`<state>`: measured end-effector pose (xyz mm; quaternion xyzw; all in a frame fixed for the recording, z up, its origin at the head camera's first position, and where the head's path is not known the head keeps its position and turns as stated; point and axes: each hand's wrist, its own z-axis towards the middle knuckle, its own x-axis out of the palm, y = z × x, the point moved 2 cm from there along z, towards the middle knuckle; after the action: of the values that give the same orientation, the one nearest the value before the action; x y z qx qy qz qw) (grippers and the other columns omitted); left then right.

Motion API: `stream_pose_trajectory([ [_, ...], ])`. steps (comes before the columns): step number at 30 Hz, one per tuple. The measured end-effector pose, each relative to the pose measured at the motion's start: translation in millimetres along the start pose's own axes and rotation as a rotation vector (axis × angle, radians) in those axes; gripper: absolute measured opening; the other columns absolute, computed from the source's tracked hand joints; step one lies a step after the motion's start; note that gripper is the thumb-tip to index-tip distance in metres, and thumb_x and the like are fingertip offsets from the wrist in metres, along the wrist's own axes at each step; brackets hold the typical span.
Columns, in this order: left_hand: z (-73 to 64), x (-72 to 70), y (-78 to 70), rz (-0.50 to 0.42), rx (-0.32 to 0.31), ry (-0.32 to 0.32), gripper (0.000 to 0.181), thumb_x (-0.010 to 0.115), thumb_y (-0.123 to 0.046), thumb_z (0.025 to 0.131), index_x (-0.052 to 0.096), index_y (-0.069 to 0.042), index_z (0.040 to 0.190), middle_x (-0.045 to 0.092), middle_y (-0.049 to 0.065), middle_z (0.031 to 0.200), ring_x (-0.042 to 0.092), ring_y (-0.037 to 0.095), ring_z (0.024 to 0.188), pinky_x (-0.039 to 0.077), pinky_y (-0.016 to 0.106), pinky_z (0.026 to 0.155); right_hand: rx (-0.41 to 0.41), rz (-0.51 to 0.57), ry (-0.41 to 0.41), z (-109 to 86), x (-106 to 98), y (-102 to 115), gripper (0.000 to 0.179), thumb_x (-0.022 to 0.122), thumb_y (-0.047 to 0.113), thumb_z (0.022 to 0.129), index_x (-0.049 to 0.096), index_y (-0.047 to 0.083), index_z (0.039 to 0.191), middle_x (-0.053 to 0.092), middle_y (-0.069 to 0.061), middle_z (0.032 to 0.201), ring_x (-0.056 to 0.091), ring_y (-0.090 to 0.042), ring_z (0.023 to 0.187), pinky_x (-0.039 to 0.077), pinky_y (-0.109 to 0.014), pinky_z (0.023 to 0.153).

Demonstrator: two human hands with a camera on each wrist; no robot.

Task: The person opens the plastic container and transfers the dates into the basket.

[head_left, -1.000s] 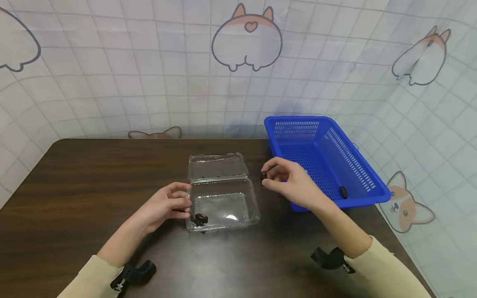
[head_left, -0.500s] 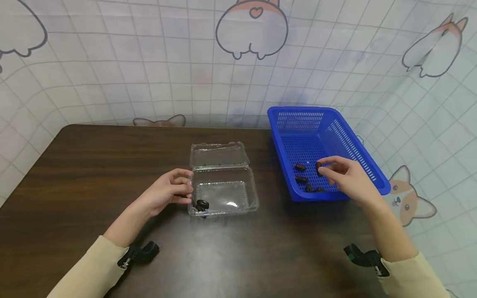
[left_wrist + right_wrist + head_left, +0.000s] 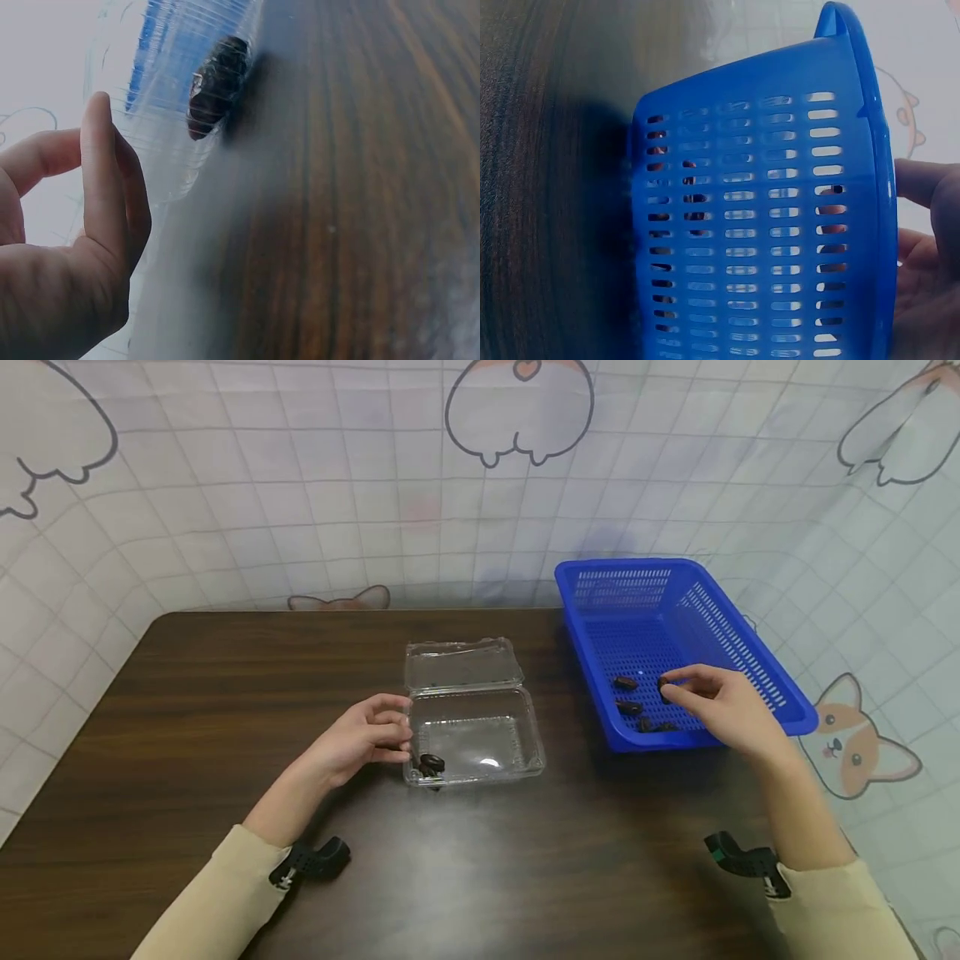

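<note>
My right hand (image 3: 723, 706) is over the blue basket (image 3: 592, 693) and pinches a dark brown date (image 3: 662, 689) between thumb and fingertips. Several more dates (image 3: 628, 707) lie on the basket floor. With its lid folded back, a clear plastic clamshell box (image 3: 480, 743) stands to the left of the basket. A few dates (image 3: 431, 763) sit in its near left corner. My left hand (image 3: 367, 739) touches the box's left side with loosely bent fingers. In the left wrist view, a date (image 3: 217, 88) shows through the box wall near that hand (image 3: 82, 225).
Both containers stand on a dark wood table (image 3: 225, 693). A wall cloth (image 3: 360, 510) with cartoon dogs hangs behind and to the right. In the right wrist view, the basket's slotted side (image 3: 765, 195) hides most of the right hand's fingers.
My right hand has moved right, from beside the clamshell box to over the basket. The left hand stays at the box. The head view has shifted.
</note>
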<state>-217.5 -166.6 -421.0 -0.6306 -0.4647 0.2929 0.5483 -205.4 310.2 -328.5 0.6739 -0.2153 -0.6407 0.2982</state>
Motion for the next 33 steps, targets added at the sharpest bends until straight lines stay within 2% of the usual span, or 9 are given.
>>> stream_pose_trajectory([
  [4, 5.7, 9.3, 5.4, -0.026, 0.006, 0.010, 0.055, 0.058, 0.002, 0.100, 0.031, 0.007, 0.148, 0.058, 0.009, 0.101, 0.064, 0.018, 0.083, 0.062, 0.035, 0.080, -0.019, -0.042, 0.025, -0.8, -7, -8, 0.043, 0.060, 0.038, 0.105, 0.066, 0.004, 0.131, 0.069, -0.018, 0.116, 0.061, -0.034, 0.098, 0.051, -0.030, 0.067],
  [7, 5.5, 10.9, 10.0, -0.025, 0.001, 0.009, 0.056, 0.059, 0.000, 0.100, 0.031, 0.007, 0.148, 0.058, 0.010, 0.101, 0.064, 0.018, 0.083, 0.062, 0.034, 0.080, -0.058, -0.063, 0.026, -1.0, -2, -12, 0.038, 0.061, 0.034, 0.105, 0.068, 0.004, 0.128, 0.071, -0.017, 0.111, 0.063, -0.032, 0.096, 0.051, -0.029, 0.066],
  [12, 1.3, 3.7, 10.4, -0.011, -0.001, -0.008, 0.056, 0.058, -0.001, 0.101, 0.031, 0.006, 0.149, 0.057, 0.011, 0.103, 0.063, 0.017, 0.083, 0.062, 0.033, 0.080, -0.104, -0.078, -0.020, 4.2, 7, -12, 0.031, 0.064, 0.031, 0.104, 0.071, 0.005, 0.120, 0.072, -0.013, 0.103, 0.064, -0.026, 0.088, 0.050, -0.029, 0.064],
  [20, -0.5, -5.1, 3.4, 0.022, 0.011, -0.019, 0.055, 0.059, -0.003, 0.102, 0.031, 0.006, 0.149, 0.058, 0.010, 0.104, 0.064, 0.017, 0.084, 0.062, 0.034, 0.082, -0.129, -0.031, -0.044, 7.5, 8, -2, 0.030, 0.063, 0.030, 0.105, 0.070, 0.004, 0.120, 0.071, -0.013, 0.103, 0.064, -0.030, 0.088, 0.052, -0.027, 0.065],
  [24, -1.4, -9.1, 1.2, 0.040, 0.003, -0.024, 0.054, 0.059, -0.003, 0.102, 0.032, 0.007, 0.148, 0.059, 0.011, 0.105, 0.065, 0.018, 0.085, 0.062, 0.035, 0.082, -0.141, 0.016, -0.087, 7.2, 13, 13, 0.029, 0.063, 0.031, 0.104, 0.071, 0.005, 0.115, 0.069, -0.011, 0.098, 0.063, -0.031, 0.082, 0.053, -0.027, 0.064],
  [27, -0.4, -10.0, -1.0, 0.037, 0.009, -0.023, 0.052, 0.059, -0.003, 0.102, 0.033, 0.007, 0.147, 0.060, 0.011, 0.105, 0.065, 0.018, 0.086, 0.062, 0.036, 0.083, -0.151, 0.083, -0.089, 10.3, 20, 30, 0.030, 0.064, 0.033, 0.104, 0.070, 0.006, 0.115, 0.070, -0.012, 0.099, 0.063, -0.031, 0.080, 0.054, -0.029, 0.062],
  [33, -0.9, -7.2, -1.5, 0.044, -0.008, -0.015, 0.053, 0.060, -0.006, 0.102, 0.033, 0.006, 0.146, 0.060, 0.011, 0.106, 0.065, 0.018, 0.086, 0.062, 0.035, 0.083, -0.206, 0.247, 0.005, 17.1, 51, 72, 0.025, 0.066, 0.028, 0.103, 0.068, 0.007, 0.117, 0.070, -0.013, 0.092, 0.061, -0.031, 0.069, 0.052, -0.032, 0.051],
])
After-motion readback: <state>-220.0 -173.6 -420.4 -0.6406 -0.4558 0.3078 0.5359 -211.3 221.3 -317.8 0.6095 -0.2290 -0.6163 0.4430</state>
